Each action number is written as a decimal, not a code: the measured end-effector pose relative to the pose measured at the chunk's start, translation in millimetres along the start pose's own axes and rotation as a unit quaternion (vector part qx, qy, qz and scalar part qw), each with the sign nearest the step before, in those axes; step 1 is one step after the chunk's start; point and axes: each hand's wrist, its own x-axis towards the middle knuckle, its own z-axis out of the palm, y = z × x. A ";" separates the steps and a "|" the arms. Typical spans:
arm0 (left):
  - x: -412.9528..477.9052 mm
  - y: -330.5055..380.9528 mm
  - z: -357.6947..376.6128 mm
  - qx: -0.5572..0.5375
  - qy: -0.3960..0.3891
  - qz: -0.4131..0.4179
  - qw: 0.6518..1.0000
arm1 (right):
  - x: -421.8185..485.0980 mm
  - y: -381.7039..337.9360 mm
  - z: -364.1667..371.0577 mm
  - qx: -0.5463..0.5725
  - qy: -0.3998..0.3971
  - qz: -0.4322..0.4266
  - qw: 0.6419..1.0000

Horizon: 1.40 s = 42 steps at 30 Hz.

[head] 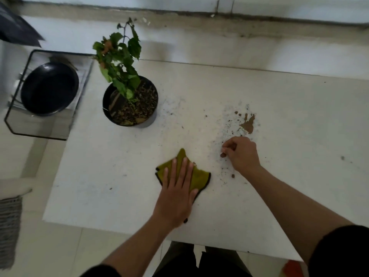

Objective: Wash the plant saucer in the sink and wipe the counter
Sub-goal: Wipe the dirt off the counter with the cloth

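Observation:
A yellow-green cloth (199,177) lies on the white counter (279,108), and my left hand (177,188) presses flat on it with straight fingers. My right hand (240,152) is to the right of the cloth, fingers curled, pinching a small brown crumb of soil (222,155) just above the counter. Loose soil specks and a brown dry leaf (248,123) are scattered beyond my right hand. The black plant saucer (49,87) sits in a wire-framed tray (12,124) off the counter's left end.
A potted green plant in a black pot (130,100) stands on the counter at the back left. A pale ledge and wall run along the far side. A grey woven mat (9,226) lies on the tiled floor at the left.

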 end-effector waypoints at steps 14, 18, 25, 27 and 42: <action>61.7 -64.0 -33.9 -0.036 -0.024 -0.114 0.993 | -1.0 -48.4 38.5 -0.197 -0.034 -0.201 0.959; 73.9 -84.3 -45.3 -0.035 -0.052 -0.096 0.993 | -9.1 -56.1 46.6 -0.307 -0.087 -0.219 0.922; 67.9 -88.8 -42.9 -0.032 -0.054 -0.072 0.995 | -12.0 -55.0 56.6 -0.345 -0.129 -0.166 0.915; 60.8 -87.5 -36.4 -0.026 -0.039 -0.078 0.996 | -11.7 -55.8 57.7 -0.336 -0.131 -0.159 0.919; -73.3 -14.9 23.2 -0.069 -0.001 -0.210 0.975 | -33.9 -52.0 67.4 -0.368 -0.145 -0.178 0.901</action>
